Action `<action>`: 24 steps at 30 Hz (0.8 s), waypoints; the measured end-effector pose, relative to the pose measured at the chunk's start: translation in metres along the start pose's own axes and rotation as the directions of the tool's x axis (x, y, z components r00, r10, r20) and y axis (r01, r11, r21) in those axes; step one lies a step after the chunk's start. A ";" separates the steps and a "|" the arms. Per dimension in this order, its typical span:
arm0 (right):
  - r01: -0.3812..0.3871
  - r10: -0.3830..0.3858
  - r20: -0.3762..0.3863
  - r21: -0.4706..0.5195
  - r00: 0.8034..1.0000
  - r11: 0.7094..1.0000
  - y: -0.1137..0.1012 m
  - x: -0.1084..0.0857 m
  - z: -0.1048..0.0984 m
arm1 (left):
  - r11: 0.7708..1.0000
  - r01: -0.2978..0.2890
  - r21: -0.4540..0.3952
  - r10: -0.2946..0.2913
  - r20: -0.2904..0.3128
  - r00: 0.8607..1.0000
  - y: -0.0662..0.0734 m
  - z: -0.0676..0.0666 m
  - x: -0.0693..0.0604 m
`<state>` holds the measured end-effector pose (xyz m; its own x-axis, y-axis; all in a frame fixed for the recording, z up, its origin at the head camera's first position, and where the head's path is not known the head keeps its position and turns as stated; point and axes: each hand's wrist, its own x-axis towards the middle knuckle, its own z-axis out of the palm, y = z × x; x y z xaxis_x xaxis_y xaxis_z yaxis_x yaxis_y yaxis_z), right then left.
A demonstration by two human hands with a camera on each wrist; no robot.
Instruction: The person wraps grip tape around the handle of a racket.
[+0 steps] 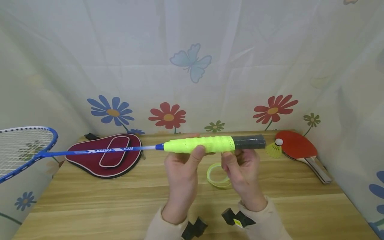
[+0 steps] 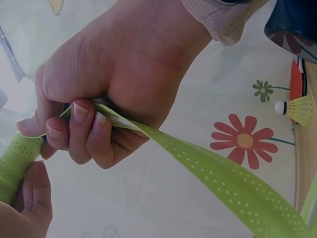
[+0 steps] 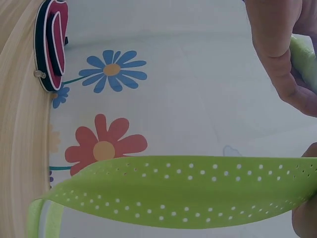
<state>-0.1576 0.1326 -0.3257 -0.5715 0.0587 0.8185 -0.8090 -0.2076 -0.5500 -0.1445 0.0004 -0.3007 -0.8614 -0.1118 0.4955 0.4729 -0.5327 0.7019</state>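
A blue-and-white badminton racket [image 1: 111,151] is held level, its strung head at the left. Neon yellow-green perforated grip tape [image 1: 207,144] is wound round most of its handle; the bare butt end [image 1: 249,142] is black. My left hand [image 1: 181,170] grips the wrapped part from below, thumb across the front. At the wrap's right edge, my right hand [image 1: 243,170] pinches the tape. In the left wrist view, the right hand's fingers curl round the loose tape tail [image 2: 208,168]. The same tail [image 3: 188,191] hangs slightly twisted in the right wrist view.
Coiled tape [image 1: 219,175] lies on the wooden table [image 1: 120,203] below the hands. At the left is a maroon zipped paddle case [image 1: 90,163]. A yellow shuttlecock [image 1: 274,149] touches or overlaps a red table tennis paddle [image 1: 297,145] at the right. A flowered curtain [image 1: 135,66] stands behind.
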 end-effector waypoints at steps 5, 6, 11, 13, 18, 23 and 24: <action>-0.036 0.036 0.000 -0.030 0.999 0.999 0.001 -0.002 -0.001 | 1.000 0.020 0.017 -0.020 -0.011 1.000 0.000 -0.001 0.000; -0.043 0.043 -0.001 -0.035 0.999 0.998 0.001 -0.003 -0.001 | 1.000 0.025 0.015 -0.025 -0.014 1.000 0.000 -0.001 0.000; -0.088 0.088 0.012 -0.018 0.996 0.996 -0.001 -0.002 0.000 | 0.999 0.032 -0.015 -0.033 -0.021 0.999 -0.001 0.000 0.000; -0.087 0.087 0.018 -0.004 0.996 0.996 -0.002 -0.003 0.001 | 0.999 0.032 -0.021 -0.033 -0.028 0.999 -0.002 0.000 0.000; -0.034 0.034 0.002 0.035 0.999 0.999 -0.003 -0.004 0.003 | 0.999 0.037 0.017 -0.036 -0.051 0.998 -0.003 0.001 -0.001; -0.039 0.040 -0.046 0.024 0.998 0.999 -0.002 -0.003 0.005 | 0.996 -0.017 -0.086 0.025 0.094 0.995 -0.002 0.003 -0.001; -0.048 0.048 -0.054 0.018 0.997 0.999 -0.002 -0.003 0.005 | 0.992 -0.024 -0.121 0.040 0.134 0.990 -0.002 0.003 -0.001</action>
<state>-0.1538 0.1283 -0.3267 -0.6167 0.1013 0.7807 -0.7782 -0.2278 -0.5852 -0.1443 0.0044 -0.3014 -0.8090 -0.0201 0.5875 0.4676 -0.6276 0.6224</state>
